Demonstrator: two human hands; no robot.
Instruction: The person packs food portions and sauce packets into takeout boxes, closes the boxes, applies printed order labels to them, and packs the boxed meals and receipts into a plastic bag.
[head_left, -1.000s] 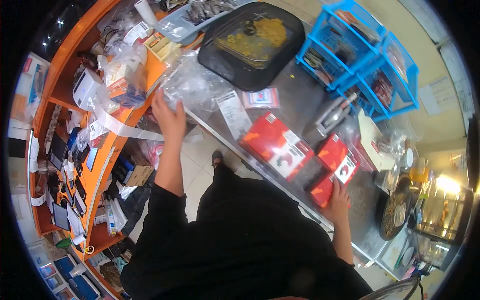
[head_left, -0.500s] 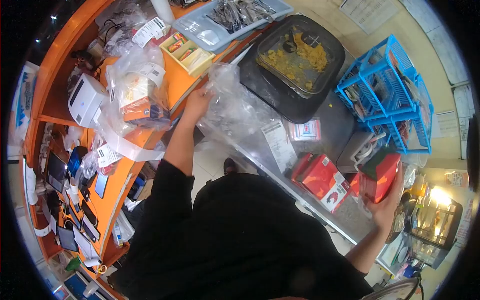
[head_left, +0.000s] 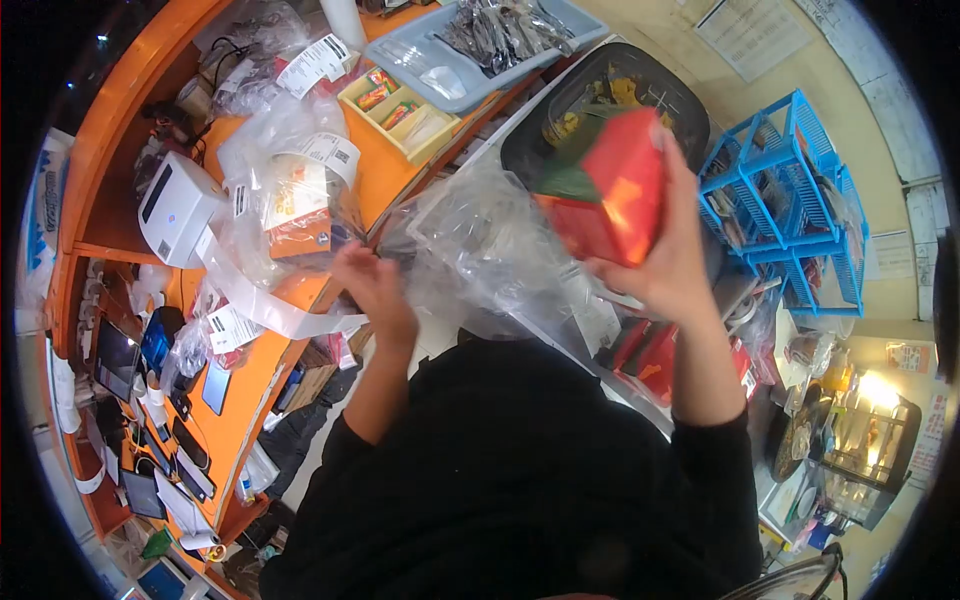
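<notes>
My right hand [head_left: 672, 265] grips a red box [head_left: 625, 195] with a dark green side, tilted in the air over the counter's edge. A large clear plastic bag [head_left: 490, 240] is spread below and left of the box; the two are apart or just overlapping in view. At the bag's left end, my left hand [head_left: 378, 298] has bent fingers at its edge, slightly blurred, and seems to pinch it. More red boxes [head_left: 655, 365] lie on the counter behind my right wrist.
A black pan [head_left: 680, 95] with yellow food stands behind the held box. Blue baskets [head_left: 775, 235] are at the right. On the orange counter are a wrapped parcel [head_left: 300, 205], a white label printer [head_left: 180, 210], a yellow sachet tray [head_left: 400, 115] and a grey-blue cutlery tray [head_left: 415, 55].
My right hand has lifted the red box from the counter's right side and carried it left and up toward the bag. My left hand has moved down and left, and the bag is spread wider.
</notes>
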